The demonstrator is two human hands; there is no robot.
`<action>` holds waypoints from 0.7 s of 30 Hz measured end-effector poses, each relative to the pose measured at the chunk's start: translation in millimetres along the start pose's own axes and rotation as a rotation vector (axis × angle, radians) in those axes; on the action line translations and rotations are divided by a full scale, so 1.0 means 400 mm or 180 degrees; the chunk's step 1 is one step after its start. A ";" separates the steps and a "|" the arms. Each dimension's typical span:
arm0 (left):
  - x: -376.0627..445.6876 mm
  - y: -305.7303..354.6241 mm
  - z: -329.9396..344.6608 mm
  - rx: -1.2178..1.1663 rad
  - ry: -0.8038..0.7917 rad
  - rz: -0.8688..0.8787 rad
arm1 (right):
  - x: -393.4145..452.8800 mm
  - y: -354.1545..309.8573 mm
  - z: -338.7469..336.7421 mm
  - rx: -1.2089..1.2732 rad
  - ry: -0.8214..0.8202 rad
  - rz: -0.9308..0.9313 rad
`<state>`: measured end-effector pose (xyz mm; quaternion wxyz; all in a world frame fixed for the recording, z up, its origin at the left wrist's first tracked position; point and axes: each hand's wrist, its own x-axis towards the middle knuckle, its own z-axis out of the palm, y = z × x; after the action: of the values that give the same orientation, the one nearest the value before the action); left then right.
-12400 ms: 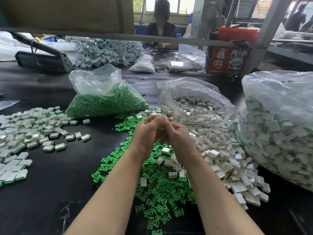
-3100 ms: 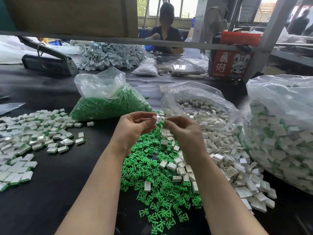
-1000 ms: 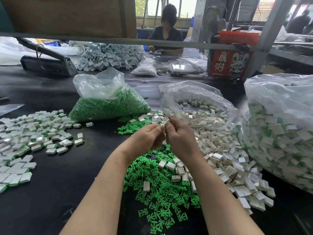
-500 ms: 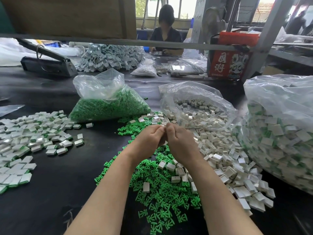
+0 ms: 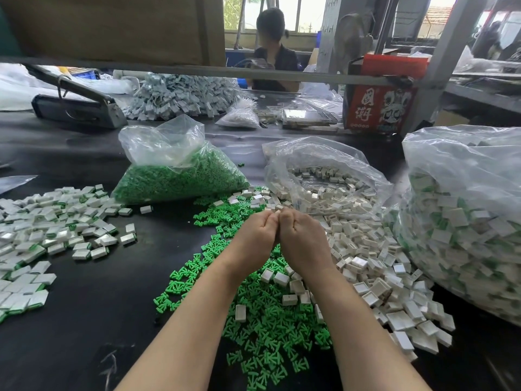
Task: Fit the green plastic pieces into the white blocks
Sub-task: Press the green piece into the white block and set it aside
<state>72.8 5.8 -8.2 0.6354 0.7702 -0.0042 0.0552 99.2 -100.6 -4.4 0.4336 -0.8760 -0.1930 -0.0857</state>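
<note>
My left hand and my right hand are pressed together over the table's middle, fingers curled, fingertips meeting on a small white block that is mostly hidden. Whether a green piece sits in it cannot be seen. Under my wrists lies a loose heap of green plastic pieces. White blocks spill to the right from an open clear bag. A bag of green pieces lies behind on the left.
Fitted white-and-green blocks are spread at the left on the black table. A big bag of fitted blocks fills the right side. Behind stand a heat sealer, a red box, a metal bar and a seated person.
About three seconds ago my hands were apart, each pinching something. They have since come together and stay pressed fingertip to fingertip, nearly in the same place.
</note>
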 end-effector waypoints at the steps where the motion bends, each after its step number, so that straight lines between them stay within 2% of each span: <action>1: -0.001 0.000 0.003 -0.0005 0.0025 0.0014 | 0.001 0.001 0.000 -0.0041 0.0000 0.0020; 13: -0.003 -0.001 0.013 -0.0095 0.0078 0.0038 | 0.003 0.010 0.004 -0.0246 0.0049 0.0046; 21: -0.002 0.013 -0.008 -0.0080 -0.0002 0.0025 | 0.000 0.001 -0.004 -0.0394 0.0076 -0.0278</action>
<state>71.2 7.7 -2.5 0.6449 0.7621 -0.0081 0.0574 99.4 -101.9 -3.8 0.3768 -0.8908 -0.2201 -0.1267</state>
